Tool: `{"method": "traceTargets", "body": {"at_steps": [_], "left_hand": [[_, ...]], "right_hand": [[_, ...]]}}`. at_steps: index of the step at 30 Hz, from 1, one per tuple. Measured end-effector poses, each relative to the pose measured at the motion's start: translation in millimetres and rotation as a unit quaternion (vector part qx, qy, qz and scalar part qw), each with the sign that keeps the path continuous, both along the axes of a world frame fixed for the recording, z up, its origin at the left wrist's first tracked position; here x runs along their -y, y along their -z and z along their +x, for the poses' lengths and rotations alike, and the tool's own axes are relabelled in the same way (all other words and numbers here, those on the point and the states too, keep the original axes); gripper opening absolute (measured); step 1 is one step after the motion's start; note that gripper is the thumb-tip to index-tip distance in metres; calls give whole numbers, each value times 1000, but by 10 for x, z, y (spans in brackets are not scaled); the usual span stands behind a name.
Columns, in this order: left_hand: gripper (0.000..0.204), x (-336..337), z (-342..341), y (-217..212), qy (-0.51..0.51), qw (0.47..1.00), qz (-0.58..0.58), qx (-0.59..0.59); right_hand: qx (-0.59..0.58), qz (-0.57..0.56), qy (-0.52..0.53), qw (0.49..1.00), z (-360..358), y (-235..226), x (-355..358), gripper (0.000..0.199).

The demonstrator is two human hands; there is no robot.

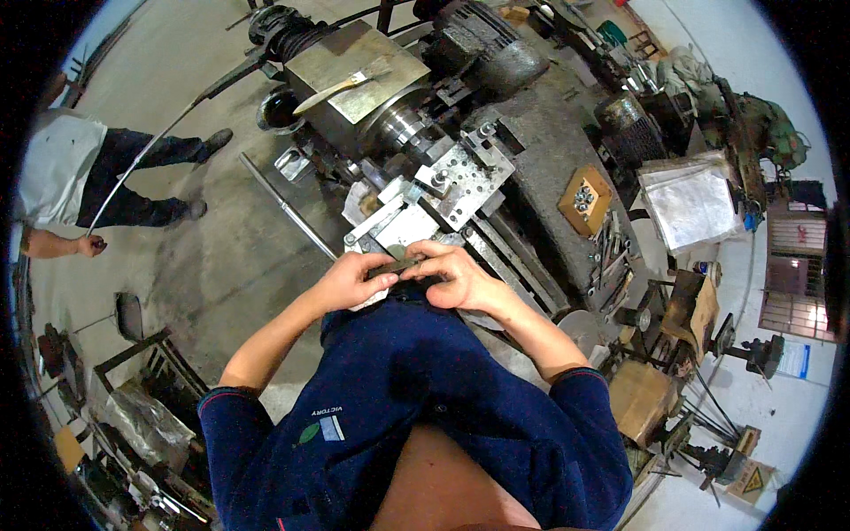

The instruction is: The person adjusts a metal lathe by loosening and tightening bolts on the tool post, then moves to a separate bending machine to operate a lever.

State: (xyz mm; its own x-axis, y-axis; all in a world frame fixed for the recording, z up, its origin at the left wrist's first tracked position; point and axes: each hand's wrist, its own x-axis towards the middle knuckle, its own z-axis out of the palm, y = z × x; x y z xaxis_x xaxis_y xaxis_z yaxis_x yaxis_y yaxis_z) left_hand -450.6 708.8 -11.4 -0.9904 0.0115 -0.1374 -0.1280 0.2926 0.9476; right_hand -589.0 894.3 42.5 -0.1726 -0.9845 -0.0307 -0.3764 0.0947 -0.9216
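My left hand [352, 281] and my right hand [453, 276] meet in front of my body, close to the near end of a lathe. Between their fingertips is a small dark, narrow bar [395, 266], partly hidden by the fingers; its exact kind cannot be made out. Both hands are closed on it, the left from one end and the right from the other. Just beyond the hands lies the lathe's bright metal carriage [400, 228]. Past that sits a plate with many holes [467, 181], bolted down near the round metal chuck [403, 128].
A paintbrush [345, 88] rests on the headstock [376, 62]. A long metal lever [288, 205] sticks out at the left. On the right stand a yellow box of small metal parts [584, 200] and several wrenches [609, 257]. Another person [106, 168] is at far left, holding a long rod.
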Motion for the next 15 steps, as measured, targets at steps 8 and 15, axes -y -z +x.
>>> {"method": "traceTargets", "body": {"at_steps": [8,15], "left_hand": [[29,176,-352,3,-130,953,-221,-162],[26,75,-708,60,-213,920,-299,-136]], "right_hand": [[-289,-49,40,955,-616,-378,91,47],[-447,181,39,875,-759,-375,616,35]]}}
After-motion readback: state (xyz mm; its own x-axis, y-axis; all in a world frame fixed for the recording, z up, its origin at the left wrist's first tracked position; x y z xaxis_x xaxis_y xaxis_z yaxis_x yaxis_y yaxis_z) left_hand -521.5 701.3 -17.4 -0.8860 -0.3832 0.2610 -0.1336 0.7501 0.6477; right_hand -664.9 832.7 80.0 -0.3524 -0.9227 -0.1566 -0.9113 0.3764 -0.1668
